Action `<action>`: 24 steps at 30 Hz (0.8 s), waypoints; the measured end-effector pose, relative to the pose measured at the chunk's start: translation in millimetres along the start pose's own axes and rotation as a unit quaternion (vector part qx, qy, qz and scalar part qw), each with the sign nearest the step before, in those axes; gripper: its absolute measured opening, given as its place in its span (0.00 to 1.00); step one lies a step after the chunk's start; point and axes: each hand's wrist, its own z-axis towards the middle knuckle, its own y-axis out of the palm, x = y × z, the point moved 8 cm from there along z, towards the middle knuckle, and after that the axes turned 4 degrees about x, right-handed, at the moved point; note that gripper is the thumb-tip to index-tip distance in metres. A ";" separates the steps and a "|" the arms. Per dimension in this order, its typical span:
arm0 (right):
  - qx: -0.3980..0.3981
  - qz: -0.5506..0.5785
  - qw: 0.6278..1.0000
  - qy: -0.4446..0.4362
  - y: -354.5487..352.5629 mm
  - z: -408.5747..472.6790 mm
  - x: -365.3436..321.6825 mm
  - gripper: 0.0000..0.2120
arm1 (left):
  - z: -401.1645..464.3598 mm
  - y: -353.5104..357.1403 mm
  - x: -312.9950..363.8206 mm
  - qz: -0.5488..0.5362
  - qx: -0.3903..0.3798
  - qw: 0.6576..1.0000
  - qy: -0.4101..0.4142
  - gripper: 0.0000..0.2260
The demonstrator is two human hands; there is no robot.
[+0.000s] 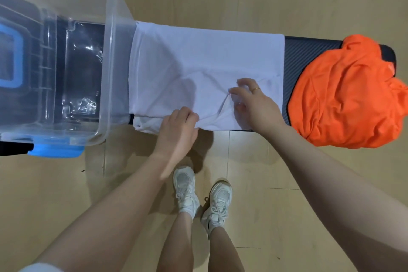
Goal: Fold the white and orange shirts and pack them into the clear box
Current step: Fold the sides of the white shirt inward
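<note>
Clear plastic, the box [66,68] with blue latches sits at the left end of a dark bench [309,51], its rim overlapping the edge of the white shirt [198,55] spread flat just beside it. At the shirt's near edge the left hand [176,130] grips a fold of cloth with curled fingers, and the right hand [251,101], wearing a ring, pinches a raised crease close by. Farthest right, the orange shirt [344,95] lies crumpled over the bench end, apart from the white one.

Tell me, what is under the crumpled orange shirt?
The crumpled orange shirt lies on the right end of a dark ribbed bench, draping over its front edge. Whatever else might sit beneath the cloth is covered.
</note>
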 end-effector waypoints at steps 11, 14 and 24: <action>0.128 0.262 0.939 0.182 -20.8 25.9 36.3 0.12 | 26.1 -41.0 -36.3 -0.081 0.044 0.987 -0.129 0.15; 0.161 0.220 0.952 0.142 -24.0 15.6 26.7 0.17 | 19.1 -24.4 -57.9 -0.045 0.014 0.976 -0.211 0.23; 0.185 0.107 0.910 0.355 1.6 -73.2 80.6 0.20 | -15.5 -23.2 -72.2 -0.079 0.057 0.938 -0.334 0.18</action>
